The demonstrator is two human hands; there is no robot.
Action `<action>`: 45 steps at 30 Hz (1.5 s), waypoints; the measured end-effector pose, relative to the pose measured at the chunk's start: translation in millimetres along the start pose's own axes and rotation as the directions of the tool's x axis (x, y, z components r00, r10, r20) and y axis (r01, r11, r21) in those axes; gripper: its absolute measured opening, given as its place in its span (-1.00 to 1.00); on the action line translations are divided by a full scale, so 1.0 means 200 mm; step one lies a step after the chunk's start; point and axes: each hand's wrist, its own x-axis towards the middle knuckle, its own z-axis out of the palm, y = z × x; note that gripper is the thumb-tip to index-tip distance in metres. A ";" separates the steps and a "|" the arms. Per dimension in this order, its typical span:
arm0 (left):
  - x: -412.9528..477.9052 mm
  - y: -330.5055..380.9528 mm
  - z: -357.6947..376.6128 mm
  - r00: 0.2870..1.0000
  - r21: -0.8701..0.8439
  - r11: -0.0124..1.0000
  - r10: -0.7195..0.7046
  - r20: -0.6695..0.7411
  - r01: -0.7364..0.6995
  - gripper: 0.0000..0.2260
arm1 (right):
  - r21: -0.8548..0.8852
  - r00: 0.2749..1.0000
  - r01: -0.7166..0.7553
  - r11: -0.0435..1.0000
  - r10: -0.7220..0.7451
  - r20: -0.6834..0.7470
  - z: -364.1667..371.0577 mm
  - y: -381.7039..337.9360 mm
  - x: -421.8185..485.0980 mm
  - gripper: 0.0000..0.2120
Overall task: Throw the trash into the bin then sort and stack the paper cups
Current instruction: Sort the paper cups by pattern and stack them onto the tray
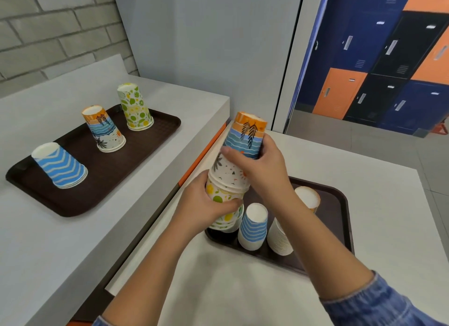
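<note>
While gripped at the left end of the near tray (337,204), stands upside down: one beach-print cup (247,138) capping one lemon-print stack (218,194). Two brown trays in all. Also on the near tray, all upside down: one blue-wave cup (254,226), one white stack (279,240), one orange-edged cup (308,198). On the far tray (109,175), left of the near tray: three upside-down stacks, namely blue zigzag stack (62,166), beach-print stack (105,129), far lemon stack (136,107). Left hand (201,204) wrapped round the lemon-print stack, fingers curled. Right hand (262,170) clasping the beach-print cup, thumb across its front.

L counter (48,252): brown tray (109,175); R counter (352,165): second tray (336,218).
</note>
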 end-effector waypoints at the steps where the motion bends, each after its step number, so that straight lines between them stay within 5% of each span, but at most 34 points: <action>1: 0.00 0.01 0.00 1.000 0.013 1.000 0.007 0.003 -0.007 -0.50 | 0.023 0.999 -0.008 1.000 0.009 -0.036 -0.01 0.00 0.01 -0.57; 6: -0.02 -0.02 0.00 1.000 0.136 0.991 0.001 -0.011 0.000 -0.59 | 0.159 0.989 -0.043 0.986 0.065 -0.132 -0.09 -0.02 0.07 -0.60; 12: -0.01 -0.02 0.02 1.000 0.137 0.990 -0.019 -0.004 0.019 -0.57 | 0.219 0.973 0.079 0.973 -0.028 -0.229 -0.25 -0.13 0.11 -0.68; 19: 0.05 -0.02 -0.02 0.992 -0.015 1.000 -0.012 -0.122 0.011 -0.52 | -0.198 0.914 0.221 0.955 -0.273 -0.299 -0.57 -0.03 -0.06 -0.63; 28: 0.33 0.01 0.02 0.966 -0.174 0.973 0.111 -0.233 -0.154 -0.39 | -0.350 0.966 -0.010 0.937 -0.082 -0.246 -0.57 0.61 -0.23 -0.33; 40: 0.38 -0.28 0.19 0.992 -0.100 0.995 0.012 -0.129 -0.026 -0.17 | -0.372 0.981 -0.038 0.927 -0.036 -0.190 -0.62 0.72 -0.24 -0.26; 45: 0.34 -0.47 0.26 0.999 -0.050 0.999 -0.003 -0.033 0.002 -0.24 | -0.400 0.985 -0.036 0.916 -0.035 -0.169 -0.66 0.72 -0.22 -0.27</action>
